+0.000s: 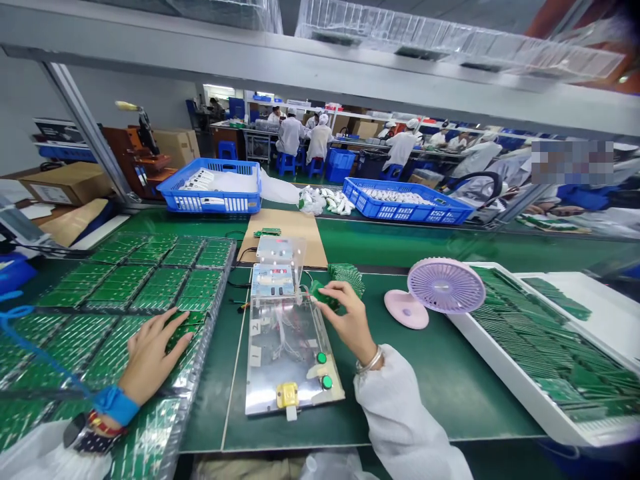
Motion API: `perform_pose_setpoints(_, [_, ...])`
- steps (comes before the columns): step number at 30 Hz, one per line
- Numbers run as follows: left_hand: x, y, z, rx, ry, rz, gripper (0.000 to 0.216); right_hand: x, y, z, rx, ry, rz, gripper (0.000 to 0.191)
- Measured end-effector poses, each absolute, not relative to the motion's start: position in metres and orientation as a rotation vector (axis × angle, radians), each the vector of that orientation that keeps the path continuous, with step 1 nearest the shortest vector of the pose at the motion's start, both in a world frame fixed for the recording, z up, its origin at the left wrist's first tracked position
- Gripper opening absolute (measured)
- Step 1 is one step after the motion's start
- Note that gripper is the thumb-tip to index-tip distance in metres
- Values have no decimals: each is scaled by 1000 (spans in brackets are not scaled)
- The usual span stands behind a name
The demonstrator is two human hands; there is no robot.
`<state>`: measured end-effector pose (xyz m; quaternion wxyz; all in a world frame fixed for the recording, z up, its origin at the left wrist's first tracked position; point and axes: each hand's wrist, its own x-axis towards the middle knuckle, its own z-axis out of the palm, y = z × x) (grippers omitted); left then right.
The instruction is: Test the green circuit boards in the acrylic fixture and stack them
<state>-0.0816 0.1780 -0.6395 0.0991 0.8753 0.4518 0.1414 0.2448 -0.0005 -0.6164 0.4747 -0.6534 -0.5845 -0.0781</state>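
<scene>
Two numbers can be read, both on white stickers on the flat box (273,389), between the fingers of the left hand (153,353) and those of the right hand (350,319). One sticker (256,327) says "2"; the other sticker (255,356), nearer the person, says "1". Print on the panel (260,285) just beside the right fingertips is too small to read.

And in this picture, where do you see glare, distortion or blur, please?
In the head view, glare whitens the lower part of the clear-topped box; the white tray looks stretched by the wide lens; the distant workers look soft; the upper right corner is dark, and a pixelated patch lies below.
</scene>
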Motion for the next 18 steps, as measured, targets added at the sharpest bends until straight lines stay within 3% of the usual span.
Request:
perform_pose_setpoints(4, [-81, 181, -639, 2621, 1326, 442, 50, 294, -11, -656, -1871, -1564, -541, 16])
perform_pose_setpoints(12, [-85, 201, -630, 2668, 1236, 459, 40, 335, -6, -692, -2024, -1718, -613, 14])
perform_pose_setpoints(18, [-87, 230, -623, 2637, 1084, 359, 52, 335, -6, -695, -2051, -1658, -653, 18])
